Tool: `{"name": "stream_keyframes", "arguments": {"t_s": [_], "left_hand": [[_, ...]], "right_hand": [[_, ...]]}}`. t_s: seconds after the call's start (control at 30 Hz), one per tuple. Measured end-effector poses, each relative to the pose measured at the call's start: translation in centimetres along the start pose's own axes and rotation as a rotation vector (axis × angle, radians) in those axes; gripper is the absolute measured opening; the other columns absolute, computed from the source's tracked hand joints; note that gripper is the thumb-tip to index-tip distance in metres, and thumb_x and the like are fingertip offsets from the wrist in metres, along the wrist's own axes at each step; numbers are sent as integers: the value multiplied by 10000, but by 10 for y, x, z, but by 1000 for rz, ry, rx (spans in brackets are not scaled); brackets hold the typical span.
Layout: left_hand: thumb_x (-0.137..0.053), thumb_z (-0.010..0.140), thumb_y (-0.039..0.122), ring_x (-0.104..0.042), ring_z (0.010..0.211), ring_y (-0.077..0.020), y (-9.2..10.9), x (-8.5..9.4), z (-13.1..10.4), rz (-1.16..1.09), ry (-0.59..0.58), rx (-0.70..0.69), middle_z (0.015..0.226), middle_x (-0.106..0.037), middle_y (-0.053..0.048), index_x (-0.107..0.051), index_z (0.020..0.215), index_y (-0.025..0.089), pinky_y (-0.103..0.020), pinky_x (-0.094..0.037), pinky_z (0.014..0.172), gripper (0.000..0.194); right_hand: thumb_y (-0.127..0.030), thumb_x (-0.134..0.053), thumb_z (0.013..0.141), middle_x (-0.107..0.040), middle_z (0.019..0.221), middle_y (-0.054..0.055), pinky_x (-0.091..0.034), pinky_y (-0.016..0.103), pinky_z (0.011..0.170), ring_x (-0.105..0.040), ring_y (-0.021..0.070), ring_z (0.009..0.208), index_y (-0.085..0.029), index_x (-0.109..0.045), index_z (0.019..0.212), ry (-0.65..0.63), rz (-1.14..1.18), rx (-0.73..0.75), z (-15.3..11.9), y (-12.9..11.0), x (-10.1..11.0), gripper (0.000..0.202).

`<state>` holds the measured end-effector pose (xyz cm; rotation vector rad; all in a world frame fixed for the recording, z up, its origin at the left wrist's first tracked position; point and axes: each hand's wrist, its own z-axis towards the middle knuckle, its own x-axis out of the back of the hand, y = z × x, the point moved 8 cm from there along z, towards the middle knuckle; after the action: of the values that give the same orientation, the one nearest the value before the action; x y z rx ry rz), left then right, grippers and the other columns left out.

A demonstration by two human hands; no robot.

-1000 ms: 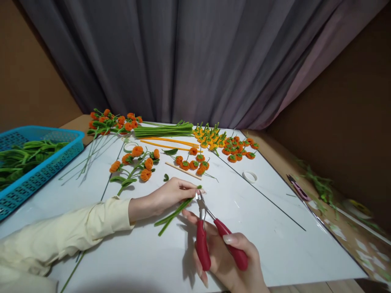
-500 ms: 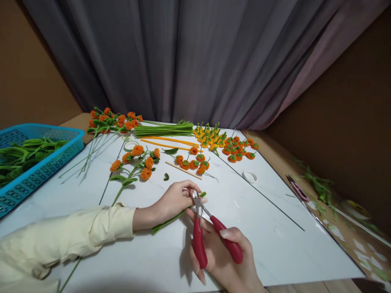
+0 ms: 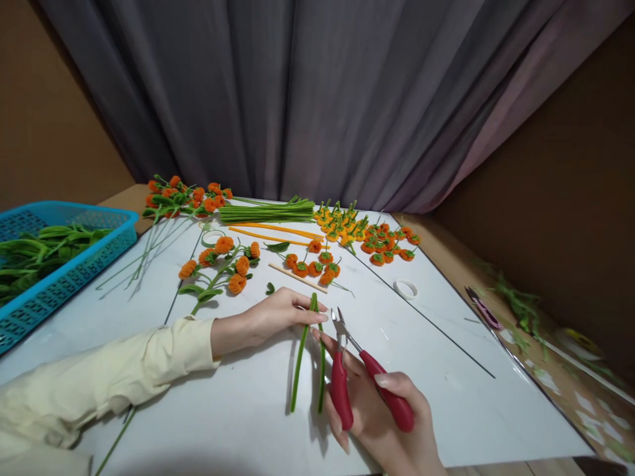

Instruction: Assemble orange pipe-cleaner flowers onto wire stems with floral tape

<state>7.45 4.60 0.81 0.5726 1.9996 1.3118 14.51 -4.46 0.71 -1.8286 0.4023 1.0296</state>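
Between the thumb and fingers of my left hand (image 3: 278, 318), green pipe cleaner (image 3: 298, 370) is pinched near its top. Two green lengths hang from there toward the table; I cannot tell whether they are one folded piece or two. My right hand (image 3: 384, 426) holds red-handled nippers (image 3: 341, 387), with their jaws pointing up, parted, and just right of the green lengths. Beyond my left hand stands a stem of orange pompom-like flowers (image 3: 237, 283) with green leaves, lying on the white table. A small green curl (image 3: 270, 288) lies near my left hand.
A blue basket (image 3: 99, 251) of green leaves stands at left. Farther back are green pipe cleaners (image 3: 268, 211), yellow flowers (image 3: 342, 221), orange flowers (image 3: 387, 244) and a wooden stick (image 3: 297, 277). A white tape roll (image 3: 405, 289) and pink-handled snips (image 3: 485, 311) lie to the right.
The green pipe cleaner has swung from lying slanted to hanging with two lengths downward. The nippers have moved right, away from it, and their jaws have parted.
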Motion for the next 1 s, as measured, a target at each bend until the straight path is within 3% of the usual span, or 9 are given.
{"name": "stream_keyframes", "arguments": {"t_s": [0.07, 0.23, 0.43, 0.63, 0.87, 1.0], "left_hand": [[-715, 709, 325, -644, 753, -198, 3, 1, 0, -11, 31, -23, 791, -679, -102, -646, 846, 81, -312, -478, 735, 288], [-779, 624, 296, -566, 614, -119, 11, 19, 1, 68, 266, -99, 688, -595, -13, -616, 763, 107, -239, -426, 617, 285], [-639, 779, 320, -535, 563, -96, 11, 14, 1, 131, 182, -106, 584, -574, -7, -619, 652, 104, -215, -402, 588, 252], [-656, 761, 344, -486, 465, -72, 20, 14, -3, 251, 235, -120, 509, -564, 8, -644, 664, 101, -193, -380, 504, 261], [-636, 765, 340, -558, 456, -86, 12, 6, -5, 267, 228, -65, 641, -649, -26, -630, 747, 110, -188, -426, 442, 230], [-618, 771, 321, -583, 469, -100, 11, 0, -6, 277, 204, -58, 637, -653, -31, -617, 735, 111, -186, -434, 434, 212]], "right_hand": [[-396, -500, 702, -574, 645, 76, -368, 331, 546, -523, 220, 536, -144, -611, 1073, -3, -29, 16, -1, 0, -1, 462], [-419, -529, 693, -552, 639, 67, -409, 368, 589, -493, 204, 538, -145, -593, 1073, 53, -117, 43, -2, 1, 1, 473], [-450, -584, 700, -539, 620, 71, -403, 375, 571, -485, 209, 535, -168, -621, 1030, 32, -133, 1, -3, 3, -1, 435], [-410, -611, 745, -600, 662, 91, -368, 323, 574, -497, 198, 578, -136, -643, 1042, 218, -248, 74, -14, -12, 16, 405], [-425, -514, 786, -630, 883, 150, -321, 260, 474, -527, 165, 530, -99, -645, 1010, 42, -133, 23, -12, -8, 3, 416], [-438, -469, 806, -624, 920, 175, -332, 248, 479, -532, 152, 521, -59, -638, 1019, 34, -97, -15, -7, -3, 3, 467]]}}
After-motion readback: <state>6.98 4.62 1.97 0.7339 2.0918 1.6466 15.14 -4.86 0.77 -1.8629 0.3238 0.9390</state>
